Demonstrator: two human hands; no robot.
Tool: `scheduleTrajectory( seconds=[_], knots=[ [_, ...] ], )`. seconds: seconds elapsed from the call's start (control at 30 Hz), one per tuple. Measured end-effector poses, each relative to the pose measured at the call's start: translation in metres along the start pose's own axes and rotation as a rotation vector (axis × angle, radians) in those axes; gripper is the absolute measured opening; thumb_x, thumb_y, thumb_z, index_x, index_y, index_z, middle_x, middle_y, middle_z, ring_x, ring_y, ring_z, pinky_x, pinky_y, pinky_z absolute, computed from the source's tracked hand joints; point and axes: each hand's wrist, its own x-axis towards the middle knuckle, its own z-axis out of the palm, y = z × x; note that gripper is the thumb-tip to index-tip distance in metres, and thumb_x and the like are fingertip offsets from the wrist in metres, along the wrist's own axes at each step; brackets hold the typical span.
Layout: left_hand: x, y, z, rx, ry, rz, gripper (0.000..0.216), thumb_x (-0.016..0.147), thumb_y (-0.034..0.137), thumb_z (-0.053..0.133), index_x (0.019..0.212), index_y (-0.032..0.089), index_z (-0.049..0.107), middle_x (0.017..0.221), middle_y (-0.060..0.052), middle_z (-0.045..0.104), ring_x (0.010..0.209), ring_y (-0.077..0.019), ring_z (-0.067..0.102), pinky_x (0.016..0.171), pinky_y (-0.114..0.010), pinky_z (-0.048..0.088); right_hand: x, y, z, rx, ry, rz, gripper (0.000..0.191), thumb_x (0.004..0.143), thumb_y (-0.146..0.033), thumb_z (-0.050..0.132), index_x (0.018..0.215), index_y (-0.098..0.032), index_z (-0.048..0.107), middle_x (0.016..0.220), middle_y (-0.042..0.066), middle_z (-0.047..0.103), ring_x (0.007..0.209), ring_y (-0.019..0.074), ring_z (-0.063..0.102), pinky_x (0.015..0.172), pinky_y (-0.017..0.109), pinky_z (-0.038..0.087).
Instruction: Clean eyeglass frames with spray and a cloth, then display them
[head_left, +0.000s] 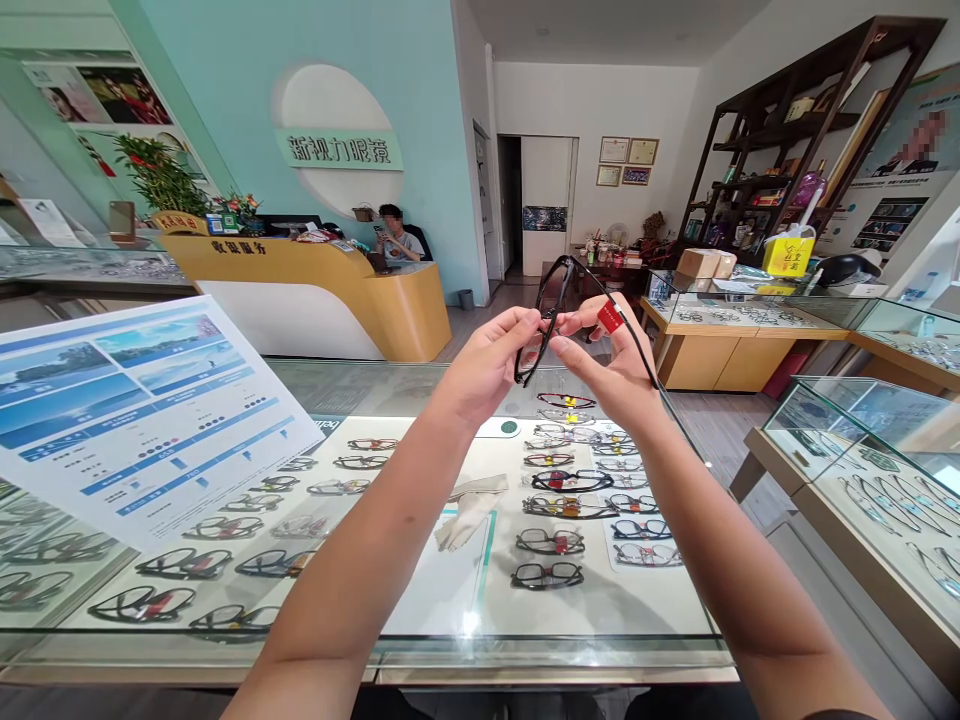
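Observation:
Both my hands hold a pair of black-framed eyeglasses [556,290] up above the glass display counter [420,655]. My left hand [486,362] pinches the near part of the front frame between thumb and fingers. On the other side, my right hand [609,358] has its thumb and fingers closed at the frame, while a dark temple arm runs back past it. A red tag [610,317] hangs on that temple. The frame is tilted, with its lenses seen nearly edge-on. Below lies a crumpled beige cloth [471,512] on the counter.
Several rows of eyeglasses [547,575] lie in the counter at left and right. A printed sheet [161,420] stands tilted on the left. More display cases [885,500] stand at right. Behind a wooden reception desk [409,310], a person [401,240] sits with a phone.

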Motion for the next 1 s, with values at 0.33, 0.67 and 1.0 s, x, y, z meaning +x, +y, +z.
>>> scheduleTrajectory(
  seconds=[0.33, 0.67, 1.0],
  knots=[
    [-0.002, -0.007, 0.010, 0.002, 0.088, 0.028, 0.031, 0.089, 0.049, 0.089, 0.092, 0.023, 0.073, 0.097, 0.002, 0.075, 0.090, -0.0123, 0.065, 0.080, -0.025, 0.048, -0.008, 0.007, 0.023, -0.103, 0.104, -0.012, 0.022, 0.095, -0.046, 0.081, 0.094, -0.029, 0.068, 0.116, 0.007, 0.070, 0.124, 0.0297, 0.063, 0.114, 0.052, 0.049],
    [0.000, -0.007, 0.005, 0.072, 0.037, 0.066, 0.035, 0.084, 0.051, 0.091, 0.088, 0.022, 0.073, 0.096, 0.000, 0.075, 0.090, -0.0133, 0.063, 0.080, -0.025, 0.046, -0.005, -0.008, 0.007, -0.039, -0.001, 0.143, 0.015, 0.096, -0.036, 0.077, 0.101, -0.028, 0.065, 0.114, 0.005, 0.073, 0.119, 0.0257, 0.067, 0.105, 0.045, 0.052],
    [0.002, -0.002, -0.008, 0.118, -0.080, -0.001, 0.042, 0.081, 0.058, 0.094, 0.083, 0.022, 0.072, 0.088, 0.001, 0.072, 0.078, -0.0130, 0.056, 0.078, -0.027, 0.043, 0.004, -0.021, -0.031, 0.270, -0.180, 0.406, 0.032, 0.091, -0.044, 0.086, 0.099, -0.025, 0.061, 0.108, 0.004, 0.074, 0.117, 0.0257, 0.077, 0.104, 0.042, 0.059]
  ],
)
